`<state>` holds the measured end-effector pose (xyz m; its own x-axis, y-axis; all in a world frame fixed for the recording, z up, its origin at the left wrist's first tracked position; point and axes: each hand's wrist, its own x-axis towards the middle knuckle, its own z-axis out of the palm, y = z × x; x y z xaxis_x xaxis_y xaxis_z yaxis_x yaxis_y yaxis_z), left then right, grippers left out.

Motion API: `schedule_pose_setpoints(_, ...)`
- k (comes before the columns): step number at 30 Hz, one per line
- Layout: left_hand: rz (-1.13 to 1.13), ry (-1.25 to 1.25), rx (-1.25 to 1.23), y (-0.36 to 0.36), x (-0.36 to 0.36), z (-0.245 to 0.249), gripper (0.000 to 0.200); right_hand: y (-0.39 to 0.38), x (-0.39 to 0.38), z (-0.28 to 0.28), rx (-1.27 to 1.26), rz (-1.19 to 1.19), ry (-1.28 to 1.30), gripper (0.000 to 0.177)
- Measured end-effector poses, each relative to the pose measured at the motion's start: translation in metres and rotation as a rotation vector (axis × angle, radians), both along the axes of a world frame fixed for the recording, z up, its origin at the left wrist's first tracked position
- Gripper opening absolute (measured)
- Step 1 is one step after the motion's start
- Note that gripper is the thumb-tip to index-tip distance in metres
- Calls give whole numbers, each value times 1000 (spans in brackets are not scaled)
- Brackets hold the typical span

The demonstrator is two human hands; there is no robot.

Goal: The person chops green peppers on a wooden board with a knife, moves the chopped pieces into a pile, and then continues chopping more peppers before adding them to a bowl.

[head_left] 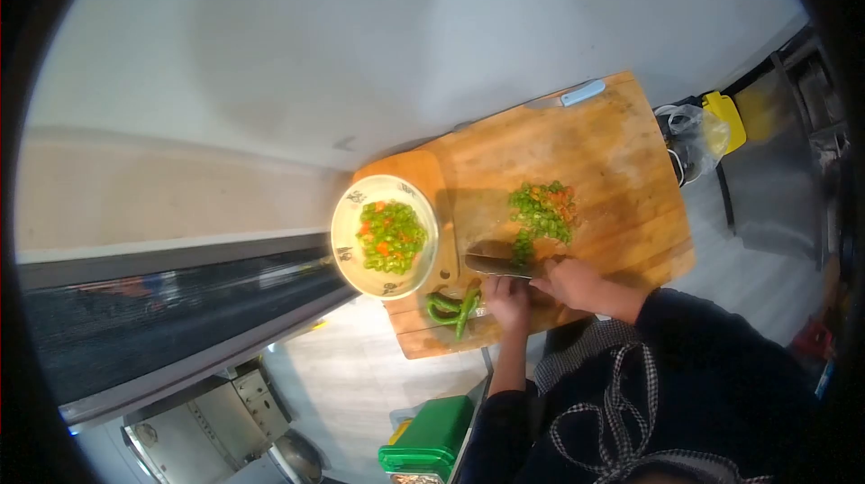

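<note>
My right hand (569,281) is closed around the handle of a kitchen knife (500,265) with a broad blade, which points left over the wooden cutting board (622,159). Against the near side of the blade, my left hand (506,302) has its fingers curled together; whatever they hold is hidden. Chopped green and orange vegetable pieces (542,214) lie in a pile beyond the blade, some touching it. Several whole green peppers (452,311) rest just left of my left hand. A patterned bowl (341,230) at the board's left holds diced green and orange vegetables (392,239).
A knife with a light blue handle (583,94) lies along the board's far edge, by the wall (360,51). Under the bowl is a smaller wooden board (423,164). A green bin (432,439) stands below on the floor. To the right are a plastic bag (694,137) and a yellow object (725,122).
</note>
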<state>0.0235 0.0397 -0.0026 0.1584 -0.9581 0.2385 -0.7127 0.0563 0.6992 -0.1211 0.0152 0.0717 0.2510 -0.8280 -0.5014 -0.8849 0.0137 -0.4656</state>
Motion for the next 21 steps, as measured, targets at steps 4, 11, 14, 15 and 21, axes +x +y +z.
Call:
schedule_pose_setpoints(4, 48, 6, 80, -2, -1, -9, 15, -1, -17, 15, 135, -31, -120, 47)
schedule_pose_setpoints(11, -11, 3, 46, -5, 4, -13, 17, -4, -14, 5, 155, -30, -165, 47)
schedule_pose_setpoints(14, -50, -18, 87, -2, 3, -10, 17, -8, 0, 0, 98, -24, -84, 47)
schedule_pose_setpoints(15, -67, -26, 101, 0, 4, -6, 16, -6, 6, -4, 40, -27, -62, 48)
schedule_pose_setpoints(21, 62, 35, 83, 0, 0, 4, 11, -10, -12, 21, 36, 21, -232, 47)
